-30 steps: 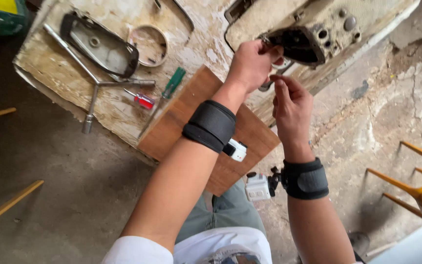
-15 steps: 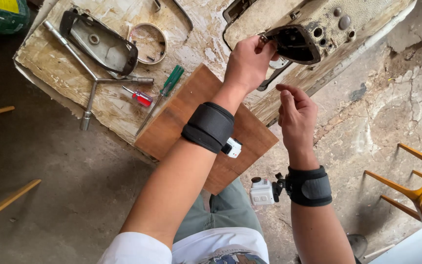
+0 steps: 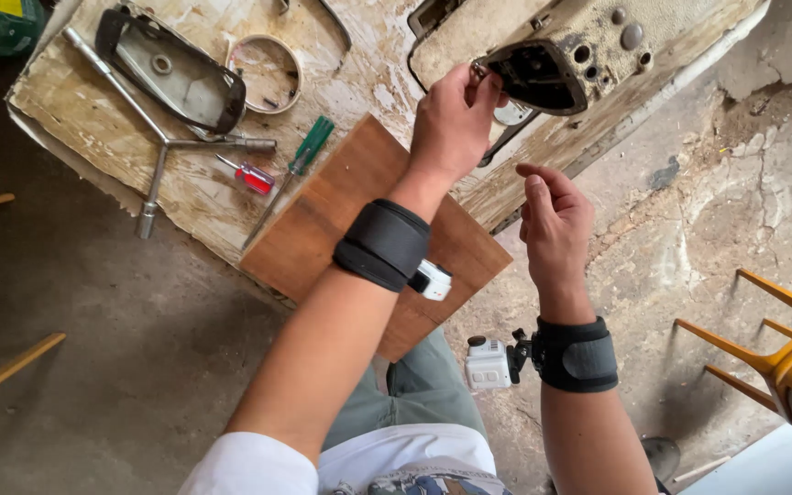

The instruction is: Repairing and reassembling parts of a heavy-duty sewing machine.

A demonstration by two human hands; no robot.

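A worn beige machine housing (image 3: 588, 50) with a dark open end lies on the wooden worktop (image 3: 84, 119) at the top. My left hand (image 3: 451, 110) reaches up and grips the edge of that dark opening, fingers closed around a small metal part there. My right hand (image 3: 554, 215) hovers just below the housing and apart from it, with thumb and fingers pinched together; nothing shows between them. Both wrists wear black bands with small white cameras. A brown wooden board (image 3: 323, 220) lies under my left forearm.
On the worktop lie a three-armed socket wrench (image 3: 162, 147), a black oval cover (image 3: 171, 78), a metal ring (image 3: 263, 69), a red screwdriver (image 3: 251, 176) and a green one (image 3: 304, 151). A yellow chair (image 3: 781, 353) stands at the right on cracked concrete floor.
My right hand has dropped down and away from the housing's opening. My left hand has stayed gripping the opening's edge.
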